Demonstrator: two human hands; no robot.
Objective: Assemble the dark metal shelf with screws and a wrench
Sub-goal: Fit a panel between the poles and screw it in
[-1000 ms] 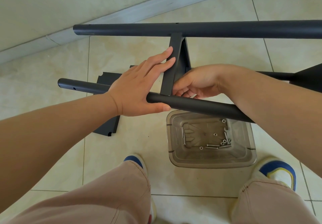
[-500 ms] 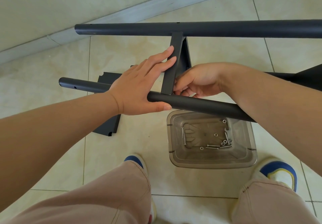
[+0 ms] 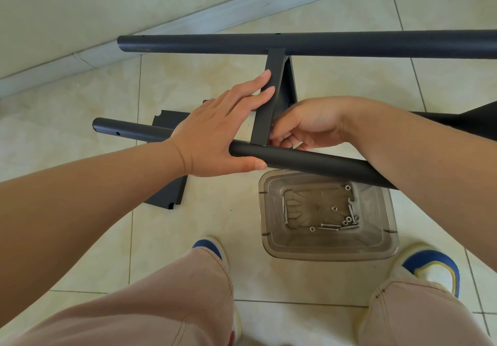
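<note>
Two dark metal tubes lie across the view, the far tube (image 3: 322,44) and the near tube (image 3: 309,161). A dark shelf panel (image 3: 269,109) stands on edge between them. My left hand (image 3: 215,136) lies over the near tube. Its thumb runs along the tube's front, and its straight fingers press on the panel's left face. My right hand (image 3: 309,125) has curled fingers that pinch the panel's lower right edge where it meets the near tube. Anything small between those fingertips is hidden. Several screws and nuts (image 3: 330,226) lie in a clear plastic box (image 3: 328,254).
A loose dark panel (image 3: 166,192) lies flat on the tiled floor under my left wrist. Another dark shelf part (image 3: 478,119) shows at the right edge. My knees and shoes fill the bottom of the view. A wall and skirting run across the back.
My right hand's fingers have shifted slightly at the joint of the panel and the near tube. My left hand and the frame have hardly moved.
</note>
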